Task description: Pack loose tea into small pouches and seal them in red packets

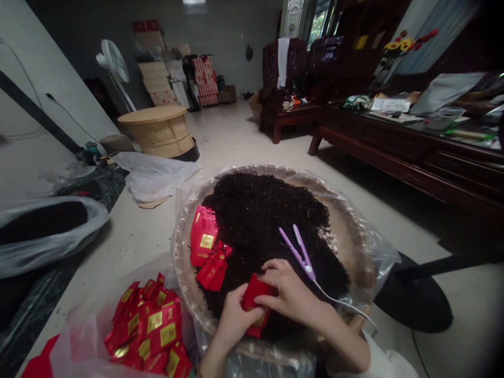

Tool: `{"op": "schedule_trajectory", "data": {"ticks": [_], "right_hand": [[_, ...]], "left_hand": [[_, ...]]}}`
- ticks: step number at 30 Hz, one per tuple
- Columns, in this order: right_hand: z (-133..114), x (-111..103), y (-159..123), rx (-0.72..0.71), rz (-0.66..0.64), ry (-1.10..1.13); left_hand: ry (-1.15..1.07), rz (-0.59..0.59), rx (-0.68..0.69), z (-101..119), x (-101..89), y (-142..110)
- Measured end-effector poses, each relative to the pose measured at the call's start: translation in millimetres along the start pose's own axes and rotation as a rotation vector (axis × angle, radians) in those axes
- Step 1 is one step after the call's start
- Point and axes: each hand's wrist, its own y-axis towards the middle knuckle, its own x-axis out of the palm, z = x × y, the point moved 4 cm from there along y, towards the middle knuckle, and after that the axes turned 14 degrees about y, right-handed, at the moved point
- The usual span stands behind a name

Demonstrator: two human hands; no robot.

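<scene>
One left hand (235,317), one right hand (286,289), together around a red packet (252,294) above dark loose shreds (260,226).

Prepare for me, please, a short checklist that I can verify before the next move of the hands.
1. Red packet steadied by both the left hand and the right hand: ok.
2. Red packet filled and closed: cannot tell; fingers cover much of it.
3. Purple clamp tool near the right hand: ok; it lies on the dark leaves, arms spread open.
4. Purple clamp tool powered: cannot tell; no indicator can be read.
5. Red pouches at the left side of the round tray free of leaves: not ok; dark bits lie on some.
</scene>
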Motion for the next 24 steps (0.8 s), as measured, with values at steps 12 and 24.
{"op": "schedule_trajectory", "data": {"ticks": [12, 24], "right_hand": [[2.8, -2.9, -4.4, 0.038, -0.099, -0.084], [7.6, -8.2, -10.8, -0.018, 0.185, 0.031]], "left_hand": [[-0.004, 0.009, 0.005, -2.6, 3.4, -2.7], [-0.007, -0.002, 0.000, -1.2, 7.5, -4.5]]}}
